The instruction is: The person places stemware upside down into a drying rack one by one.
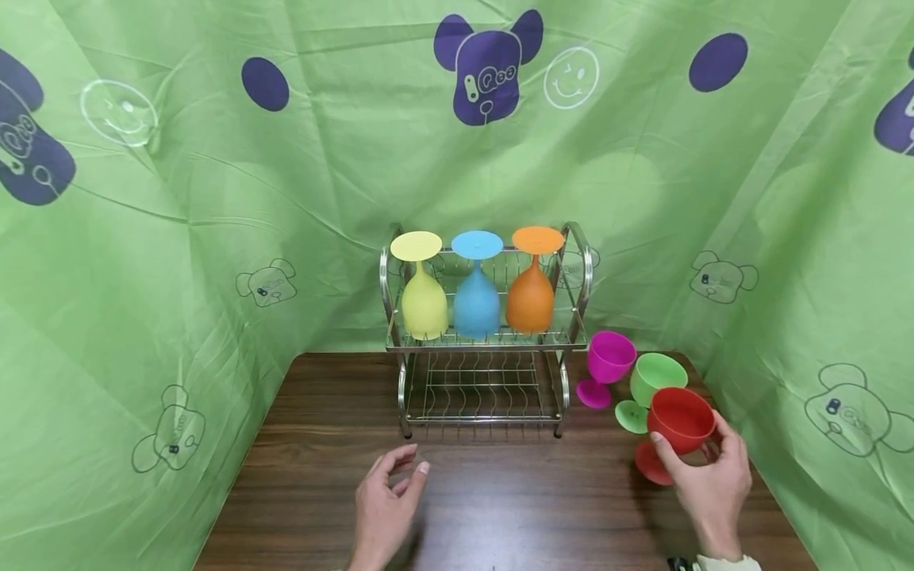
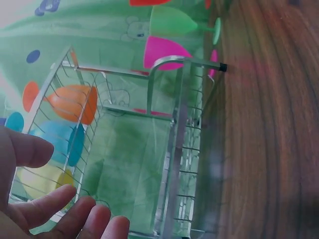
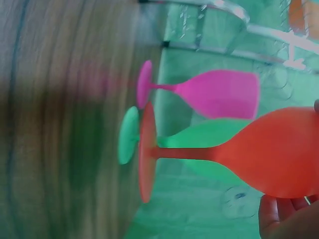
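Observation:
My right hand [image 1: 714,480] grips a red goblet [image 1: 681,420] by its bowl, thumb on the near side and fingers round the far side. The goblet is upright, its foot at or close over the table. Just behind it stand a green goblet [image 1: 657,379] and a magenta goblet [image 1: 611,357], both upright. My left hand [image 1: 385,503] hovers over the table in front of the rack with loosely bent fingers and nothing in them. On the rack's upper tier, yellow [image 1: 424,305], blue [image 1: 477,305] and orange [image 1: 530,301] goblets sit upside down in a row.
A two-tier metal dish rack [image 1: 485,420] stands at the back middle of the dark wooden table [image 1: 321,460]. Its lower tier shows bare wire. A green printed cloth [image 1: 343,159] hangs behind and along both sides of the table.

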A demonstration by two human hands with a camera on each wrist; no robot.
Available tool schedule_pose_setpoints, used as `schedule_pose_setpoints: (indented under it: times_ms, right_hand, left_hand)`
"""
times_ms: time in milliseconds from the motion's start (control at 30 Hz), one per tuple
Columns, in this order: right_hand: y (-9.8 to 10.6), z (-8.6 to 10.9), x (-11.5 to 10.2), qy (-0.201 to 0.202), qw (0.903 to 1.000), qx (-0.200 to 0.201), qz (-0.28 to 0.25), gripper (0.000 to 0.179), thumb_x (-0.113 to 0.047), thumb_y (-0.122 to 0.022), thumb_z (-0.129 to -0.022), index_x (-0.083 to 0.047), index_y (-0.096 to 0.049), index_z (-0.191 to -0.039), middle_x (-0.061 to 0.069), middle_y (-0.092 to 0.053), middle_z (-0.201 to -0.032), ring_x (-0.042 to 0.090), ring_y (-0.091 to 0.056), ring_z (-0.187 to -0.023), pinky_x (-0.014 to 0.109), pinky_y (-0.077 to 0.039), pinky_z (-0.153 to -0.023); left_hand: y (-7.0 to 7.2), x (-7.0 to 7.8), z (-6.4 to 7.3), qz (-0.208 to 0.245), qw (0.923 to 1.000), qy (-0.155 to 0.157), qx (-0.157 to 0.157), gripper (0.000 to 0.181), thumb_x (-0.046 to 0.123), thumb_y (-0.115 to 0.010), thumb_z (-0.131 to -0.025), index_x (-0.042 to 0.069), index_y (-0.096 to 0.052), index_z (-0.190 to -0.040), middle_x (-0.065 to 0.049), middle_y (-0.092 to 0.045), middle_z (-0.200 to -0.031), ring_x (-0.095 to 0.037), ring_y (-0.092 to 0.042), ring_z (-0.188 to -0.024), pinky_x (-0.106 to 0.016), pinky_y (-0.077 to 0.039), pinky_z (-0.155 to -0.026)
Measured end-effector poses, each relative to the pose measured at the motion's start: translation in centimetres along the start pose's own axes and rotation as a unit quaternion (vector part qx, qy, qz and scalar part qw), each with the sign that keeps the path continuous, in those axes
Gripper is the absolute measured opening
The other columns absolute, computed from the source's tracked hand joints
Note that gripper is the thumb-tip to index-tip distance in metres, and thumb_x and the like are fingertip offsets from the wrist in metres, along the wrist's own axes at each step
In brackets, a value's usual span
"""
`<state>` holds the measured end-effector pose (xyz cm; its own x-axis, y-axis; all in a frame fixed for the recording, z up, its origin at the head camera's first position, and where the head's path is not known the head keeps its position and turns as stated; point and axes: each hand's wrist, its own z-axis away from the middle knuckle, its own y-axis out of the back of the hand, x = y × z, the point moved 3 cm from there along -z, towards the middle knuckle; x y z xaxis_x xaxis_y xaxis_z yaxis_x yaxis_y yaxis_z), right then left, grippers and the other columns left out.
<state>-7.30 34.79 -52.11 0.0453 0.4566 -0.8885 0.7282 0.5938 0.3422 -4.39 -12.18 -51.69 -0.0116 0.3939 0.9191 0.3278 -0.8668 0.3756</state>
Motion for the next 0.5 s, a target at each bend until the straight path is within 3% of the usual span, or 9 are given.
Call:
schedule_pose_setpoints:
  times_ms: [133, 300, 500]
  right_hand:
    - [0.0, 1.0, -2.3, 0.071, 0.9974, -0.017, 0.001, 0.093, -0.008, -0.100, -0.064, -0.021, -0.062, -0.148, -0.019, -0.058, -0.126, -0.010, -0.057, -0.104, -0.003, -0.045, -0.086]
    - [-0.4, 2.0, -5.4, 0.127, 0.9899, -0.057, -0.028, 0.094, 0.002, -0.101, -0.058, -0.012, -0.064, -0.143, -0.006, -0.066, -0.128, -0.007, -0.062, -0.107, -0.001, -0.048, -0.088]
    - [-1.2, 3.2, -9.1, 0.209, 0.9680, -0.138, -0.011, 0.098, -0.001, -0.104, -0.054, -0.011, -0.064, -0.143, 0.007, -0.070, -0.131, -0.006, -0.061, -0.108, 0.001, -0.047, -0.091]
  left_hand:
    - [-0.1, 0.7, 0.1, -0.001, 0.9999, -0.015, -0.007, 0.030, 0.028, -0.086, -0.090, 0.030, -0.076, -0.119, 0.008, -0.073, -0.117, -0.016, -0.072, -0.109, -0.034, -0.066, -0.090]
    - [-0.4, 1.9, 0.1, 0.007, 0.9990, -0.028, -0.034, 0.033, 0.026, -0.087, -0.089, 0.032, -0.075, -0.119, 0.013, -0.072, -0.119, -0.016, -0.071, -0.113, -0.027, -0.064, -0.090]
    - [-1.0, 3.9, 0.1, 0.034, 0.9959, -0.047, -0.069, 0.033, 0.027, -0.085, -0.090, 0.033, -0.074, -0.121, 0.014, -0.071, -0.120, -0.011, -0.069, -0.112, -0.028, -0.063, -0.093]
